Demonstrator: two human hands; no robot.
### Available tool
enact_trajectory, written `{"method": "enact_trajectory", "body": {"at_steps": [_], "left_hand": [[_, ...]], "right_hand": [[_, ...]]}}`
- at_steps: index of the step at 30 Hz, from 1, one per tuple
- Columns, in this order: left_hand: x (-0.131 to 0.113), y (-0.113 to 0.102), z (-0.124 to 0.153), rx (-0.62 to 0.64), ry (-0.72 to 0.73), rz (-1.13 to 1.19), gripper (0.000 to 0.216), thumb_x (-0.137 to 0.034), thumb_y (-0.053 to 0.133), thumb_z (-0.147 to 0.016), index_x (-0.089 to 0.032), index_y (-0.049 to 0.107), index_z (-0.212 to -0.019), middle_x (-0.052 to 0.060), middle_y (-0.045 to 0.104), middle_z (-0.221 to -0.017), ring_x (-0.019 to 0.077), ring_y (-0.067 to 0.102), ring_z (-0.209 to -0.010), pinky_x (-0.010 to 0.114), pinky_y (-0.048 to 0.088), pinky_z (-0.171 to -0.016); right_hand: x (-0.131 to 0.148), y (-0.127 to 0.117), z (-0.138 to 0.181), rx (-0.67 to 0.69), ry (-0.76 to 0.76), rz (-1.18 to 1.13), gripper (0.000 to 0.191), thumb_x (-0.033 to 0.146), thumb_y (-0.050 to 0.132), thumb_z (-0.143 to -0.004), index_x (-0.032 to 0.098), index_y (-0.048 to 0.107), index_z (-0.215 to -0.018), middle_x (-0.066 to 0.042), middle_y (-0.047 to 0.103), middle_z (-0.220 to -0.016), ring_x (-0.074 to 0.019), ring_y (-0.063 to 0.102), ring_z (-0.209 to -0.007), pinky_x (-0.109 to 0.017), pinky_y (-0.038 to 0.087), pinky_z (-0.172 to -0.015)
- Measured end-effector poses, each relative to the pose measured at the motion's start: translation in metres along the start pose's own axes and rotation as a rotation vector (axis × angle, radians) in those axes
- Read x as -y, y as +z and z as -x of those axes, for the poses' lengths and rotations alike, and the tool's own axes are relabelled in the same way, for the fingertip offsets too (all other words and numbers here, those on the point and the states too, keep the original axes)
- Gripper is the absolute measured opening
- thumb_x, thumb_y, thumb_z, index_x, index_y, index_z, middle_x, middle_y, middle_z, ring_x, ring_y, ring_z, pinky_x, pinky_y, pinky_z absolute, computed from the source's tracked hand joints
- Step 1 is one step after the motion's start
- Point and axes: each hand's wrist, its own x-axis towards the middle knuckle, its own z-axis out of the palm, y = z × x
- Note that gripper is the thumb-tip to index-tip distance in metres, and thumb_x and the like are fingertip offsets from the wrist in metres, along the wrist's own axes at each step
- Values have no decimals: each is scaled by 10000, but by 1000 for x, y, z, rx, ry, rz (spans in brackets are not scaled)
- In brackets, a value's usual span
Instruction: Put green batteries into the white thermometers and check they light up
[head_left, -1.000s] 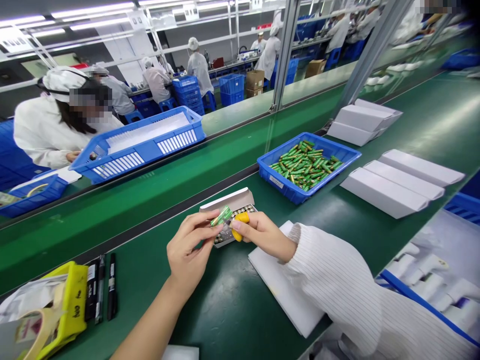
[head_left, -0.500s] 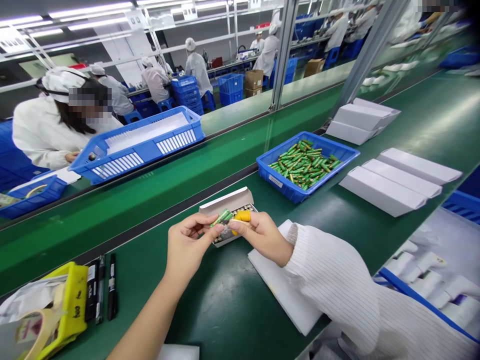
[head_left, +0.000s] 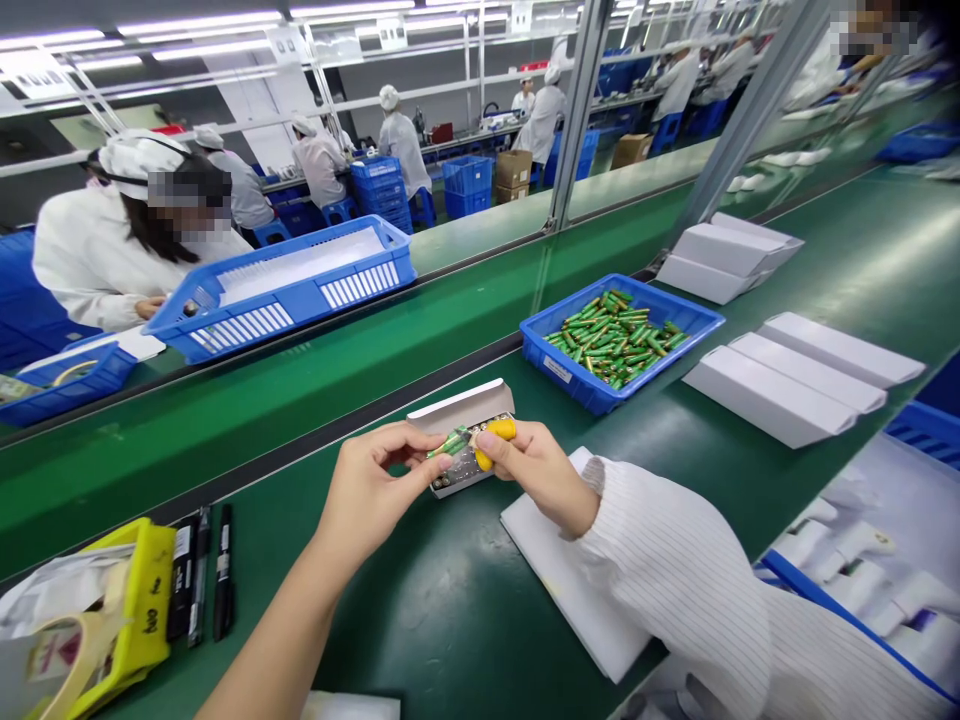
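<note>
My left hand (head_left: 379,478) pinches a few green batteries (head_left: 454,441) between thumb and fingers, held above an open white box. Close to the right end of these batteries, my right hand (head_left: 544,465) is closed in a pinch. Yellow finger cots (head_left: 501,429) cover fingertips of that hand, and whatever it grips is too small to make out. The white box (head_left: 457,405) has its lid raised at the back. Rows of silver battery ends show inside it, partly hidden behind my hands.
A blue tray (head_left: 574,385) of loose green batteries stands behind on the right. Closed white boxes (head_left: 772,395) lie further right. White foam sheets (head_left: 577,590) lie near my right sleeve. At left are a yellow bin (head_left: 154,600) and black markers (head_left: 223,575). A co-worker (head_left: 135,230) sits across.
The view has shifted slightly, moving the scene a little to the right in the picture. Both hands keep their pinch, and my right fingers look slightly further from the batteries' end.
</note>
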Motion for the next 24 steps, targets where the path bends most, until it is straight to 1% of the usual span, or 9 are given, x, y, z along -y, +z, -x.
{"method": "enact_trajectory", "body": {"at_steps": [2, 6, 9, 10, 12, 14, 15, 19, 24], "left_hand": [[-1, -2, 0, 7, 4, -7, 124, -261, 730, -686, -152, 720, -744, 62, 697, -733, 169, 629, -633, 244, 514, -546], [0, -4, -1, 78, -4, -85, 87, -241, 711, -699, -170, 727, -746, 54, 699, -710, 171, 632, -612, 242, 502, -526], [5, 1, 1, 121, -52, -135, 60, -211, 714, -691, -183, 729, -741, 43, 704, -693, 175, 639, -597, 246, 508, -530], [7, 5, 2, 84, -48, -134, 77, -206, 717, -690, -187, 729, -763, 41, 710, -717, 174, 646, -612, 248, 520, -553], [9, 12, 6, -35, 20, -133, 117, -203, 722, -695, -191, 717, -812, 33, 716, -771, 163, 650, -642, 247, 535, -605], [10, 19, 9, -109, 155, -178, 95, -192, 697, -731, -191, 700, -826, 25, 709, -790, 147, 643, -650, 239, 532, -632], [10, 22, 10, -122, 230, -212, 78, -180, 672, -756, -190, 692, -830, 22, 704, -784, 142, 639, -653, 235, 527, -635], [9, 22, 10, -53, 405, -294, 146, -132, 589, -820, -199, 688, -903, 25, 712, -822, 151, 656, -733, 243, 518, -686], [1, 2, 1, 151, 204, -147, 127, -167, 654, -776, -226, 725, -864, 34, 717, -818, 181, 669, -736, 261, 538, -668]], "right_hand": [[1, 1, 2, -24, -58, 110, 381, 490, 528, -856, 159, 552, -669, 7, 471, -575, -112, 419, -538, -257, 355, -533], [4, -6, 6, -215, -300, 584, 360, 426, 531, -872, 178, 556, -613, -18, 480, -559, -141, 424, -569, -297, 340, -597], [1, -11, 0, -357, -284, 472, 353, 483, 517, -871, 180, 551, -695, -19, 494, -611, -144, 448, -596, -289, 361, -593], [-2, -12, -3, -324, -231, 343, 369, 518, 497, -873, 181, 535, -729, -7, 489, -618, -135, 451, -585, -276, 370, -569], [-7, -10, -10, -114, -90, 67, 409, 583, 489, -850, 180, 506, -782, 12, 498, -616, -117, 467, -548, -253, 391, -524], [-11, -7, -14, 104, 35, -114, 422, 583, 580, -791, 167, 515, -808, 7, 544, -627, -111, 506, -542, -241, 421, -509], [-11, -5, -15, 155, 80, -161, 411, 548, 640, -760, 155, 533, -816, -2, 568, -637, -111, 526, -549, -234, 431, -508], [-9, -2, -13, 113, 112, -246, 311, 404, 725, -733, 132, 582, -782, -11, 594, -638, -96, 539, -554, -209, 434, -511], [-6, -4, -11, 189, 161, -343, 281, 364, 744, -720, 136, 597, -793, 1, 575, -657, -84, 518, -583, -188, 400, -513]]}}
